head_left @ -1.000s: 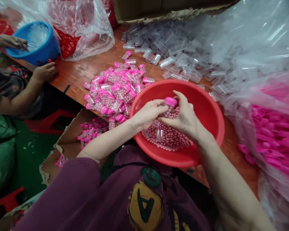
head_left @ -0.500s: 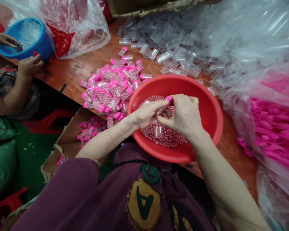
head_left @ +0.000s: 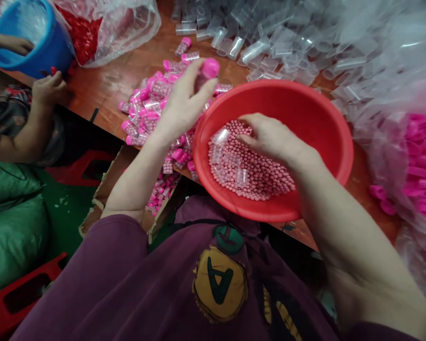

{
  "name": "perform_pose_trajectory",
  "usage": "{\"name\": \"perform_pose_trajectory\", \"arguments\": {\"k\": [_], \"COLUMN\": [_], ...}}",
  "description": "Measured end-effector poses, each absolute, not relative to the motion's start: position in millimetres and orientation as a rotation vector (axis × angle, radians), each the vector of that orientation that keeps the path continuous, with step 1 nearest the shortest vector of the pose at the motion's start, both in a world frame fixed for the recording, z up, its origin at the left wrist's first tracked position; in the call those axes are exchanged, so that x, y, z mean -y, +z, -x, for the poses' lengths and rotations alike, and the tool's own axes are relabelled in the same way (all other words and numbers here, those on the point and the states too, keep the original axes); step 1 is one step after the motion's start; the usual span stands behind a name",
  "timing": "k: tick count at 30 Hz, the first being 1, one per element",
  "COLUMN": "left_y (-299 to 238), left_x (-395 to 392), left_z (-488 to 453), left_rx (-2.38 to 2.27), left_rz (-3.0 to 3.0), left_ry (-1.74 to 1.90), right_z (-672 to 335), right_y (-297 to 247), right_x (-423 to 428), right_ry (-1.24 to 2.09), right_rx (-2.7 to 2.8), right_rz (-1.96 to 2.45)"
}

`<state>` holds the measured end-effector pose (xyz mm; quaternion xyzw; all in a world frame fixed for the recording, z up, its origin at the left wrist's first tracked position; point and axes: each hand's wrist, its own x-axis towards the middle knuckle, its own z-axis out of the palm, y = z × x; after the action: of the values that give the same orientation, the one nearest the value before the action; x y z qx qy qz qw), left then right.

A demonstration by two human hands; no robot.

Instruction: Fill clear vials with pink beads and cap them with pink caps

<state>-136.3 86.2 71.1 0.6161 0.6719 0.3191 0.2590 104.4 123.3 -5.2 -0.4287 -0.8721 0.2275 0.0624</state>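
My left hand [head_left: 186, 97] is closed around a small clear bottle with a bright pink cap [head_left: 210, 68], held over a pile of similar capped bottles [head_left: 149, 106] filled with pink beads. The bottle's lower part is hidden by my fingers. My right hand [head_left: 273, 135] reaches into a red basin [head_left: 315, 113], its thumb and fingers apart at the heap of pink beads [head_left: 262, 173]. I see nothing held in it. Several clear tubes [head_left: 221, 136] lie on the beads.
Many clear tubes [head_left: 284, 47] cover the back of the table. Pink plastic pieces [head_left: 424, 166] sit in a bag at the right. A cardboard box [head_left: 110, 182] with bottles stands below the table. At left, another person's hand [head_left: 49, 92] works beside a blue basin [head_left: 51, 47].
My hands have separated. The left carried the capped bottle up and left over the pile; the right let go and lowered to the beads. The view shifted slightly.
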Motion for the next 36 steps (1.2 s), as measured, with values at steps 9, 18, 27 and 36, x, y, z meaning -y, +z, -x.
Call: {"name": "perform_pose_trajectory", "arguments": {"k": [9, 18, 27, 36], "left_y": [45.3, 11.7, 15.8, 40.0], "left_x": [-88.2, -83.8, -103.4, -92.2], "left_z": [138.6, 92.1, 80.3, 57.8], "left_rx": [-1.701, -1.296, -0.735, -0.891], "left_rz": [-1.869, -1.163, -1.069, -2.318], "left_ry": [0.965, 0.899, 0.692, 0.547], "right_z": [-73.7, -129.7, -159.0, -191.7], "right_y": [-44.4, -6.9, 17.3, 16.3], "right_x": [-124.0, -117.6, -96.2, -93.8], "right_ry": [0.655, 1.726, 2.163, 2.055], "right_rx": [2.723, 1.669, 1.463, 1.561], "right_rz": [1.191, 1.083, 0.848, 1.089]}}
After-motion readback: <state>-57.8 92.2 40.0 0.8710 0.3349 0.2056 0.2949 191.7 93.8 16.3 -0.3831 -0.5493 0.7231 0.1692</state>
